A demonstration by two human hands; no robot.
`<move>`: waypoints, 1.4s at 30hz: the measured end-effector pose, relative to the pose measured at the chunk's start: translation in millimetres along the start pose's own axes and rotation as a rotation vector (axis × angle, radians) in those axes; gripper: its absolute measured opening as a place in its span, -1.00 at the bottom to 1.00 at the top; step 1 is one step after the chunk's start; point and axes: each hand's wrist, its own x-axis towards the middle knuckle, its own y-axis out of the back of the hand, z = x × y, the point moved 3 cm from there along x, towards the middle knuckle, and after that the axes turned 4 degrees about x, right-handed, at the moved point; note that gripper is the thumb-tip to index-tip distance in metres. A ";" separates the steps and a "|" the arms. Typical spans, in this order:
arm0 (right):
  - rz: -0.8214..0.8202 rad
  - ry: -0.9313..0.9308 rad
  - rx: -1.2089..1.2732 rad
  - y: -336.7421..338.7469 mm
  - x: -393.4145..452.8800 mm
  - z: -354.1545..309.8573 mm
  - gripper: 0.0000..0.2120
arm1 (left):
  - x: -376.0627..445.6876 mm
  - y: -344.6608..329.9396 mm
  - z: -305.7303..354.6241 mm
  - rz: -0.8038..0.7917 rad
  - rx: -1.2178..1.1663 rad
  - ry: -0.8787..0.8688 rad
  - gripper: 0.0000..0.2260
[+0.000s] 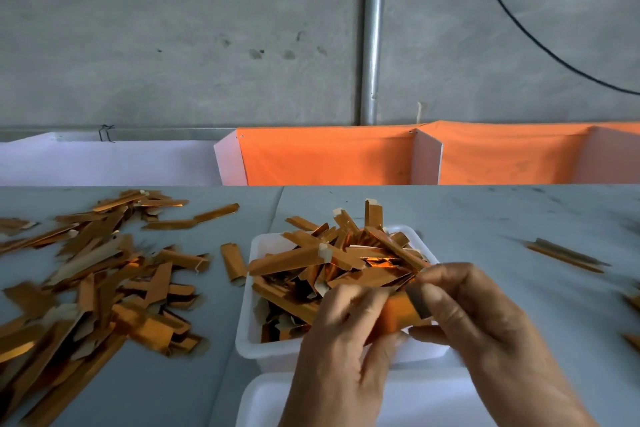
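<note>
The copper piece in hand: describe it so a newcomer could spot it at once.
On the grey table stands a white tub heaped with copper foil strips. Over its near right corner, the left hand and right hand pinch one piece between them. It alone is held; the rest lie loose.

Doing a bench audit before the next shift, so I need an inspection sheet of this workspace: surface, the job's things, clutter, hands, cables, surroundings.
Surface: grey table, scuffed, with a seam running away from the person.
Job's things: orange foil piece held over the white tray, which is heaped with foil strips; a second white tray lies nearer the person.
Clutter: loose pile of strips at left; stray strips at right.
Hands: left hand and right hand both grip the orange foil piece.
Cables: black cable hangs across the wall, apart from the table.
Surroundings: concrete wall, metal pipe, orange cloth and white panel behind the table.
</note>
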 end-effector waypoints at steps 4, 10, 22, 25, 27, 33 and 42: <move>-0.041 -0.064 0.062 5.7 3.2 -1.8 -0.82 | -0.7 4.2 2.4 0.025 -0.130 0.007 -0.62; -0.123 -0.150 0.117 12.1 3.5 4.1 -0.85 | -0.9 7.7 4.1 0.010 -0.161 -0.045 -0.66; -0.276 -0.299 0.099 22.2 2.4 -0.7 -0.68 | -2.8 10.8 7.6 -0.085 -0.231 -0.066 -0.68; -0.233 -0.197 -0.057 17.2 2.6 -5.1 -0.88 | -4.2 8.3 8.0 -0.110 -0.207 -0.064 -0.64; -0.189 -0.142 -0.100 15.0 2.7 -2.9 -0.78 | -4.2 7.4 6.5 -0.107 -0.204 -0.059 -0.64; -0.274 -0.076 0.072 15.8 -0.8 -7.9 -0.83 | -2.2 8.9 3.9 -0.048 -0.350 -0.014 -0.67; -0.280 -0.039 -0.030 17.7 -1.8 -10.3 -0.91 | -3.6 10.2 3.9 -0.054 -0.345 -0.035 -0.70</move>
